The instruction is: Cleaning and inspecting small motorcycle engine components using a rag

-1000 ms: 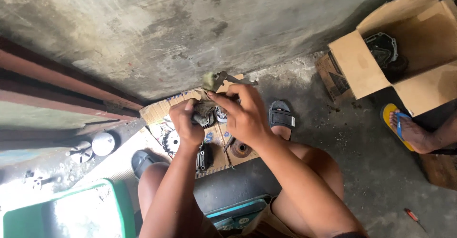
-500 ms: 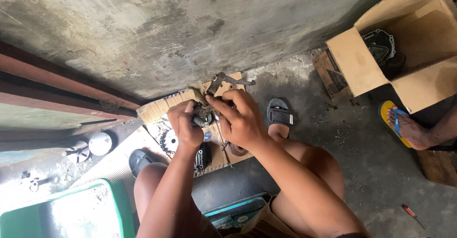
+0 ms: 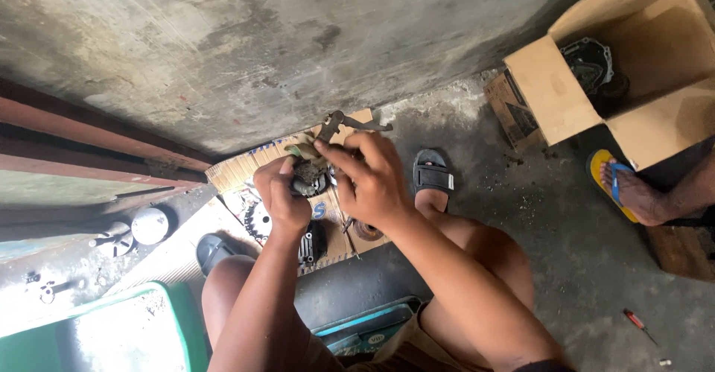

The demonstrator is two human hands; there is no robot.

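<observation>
My left hand [image 3: 284, 197] grips a small dark greasy metal part [image 3: 307, 174] above a piece of cardboard [image 3: 246, 165] on the floor. My right hand [image 3: 370, 180] closes on the same part from the right, its fingers pinching the top. Pliers [image 3: 344, 125] lie on the cardboard just beyond my hands. A toothed gear [image 3: 258, 223] and a dark engine piece [image 3: 313, 242] rest on the cardboard below my left hand. The part itself is mostly hidden by my fingers.
An open cardboard box [image 3: 633, 67] with a dark machine part inside stands at the right. Another person's foot in a yellow sandal [image 3: 622, 189] is beside it. A green bin [image 3: 112, 335] sits lower left. A round metal piece [image 3: 150, 225] and a small screwdriver [image 3: 639, 324] lie on the floor.
Both hands stayed on the small part, with the fingers shifting slightly on it. The view drifted a little.
</observation>
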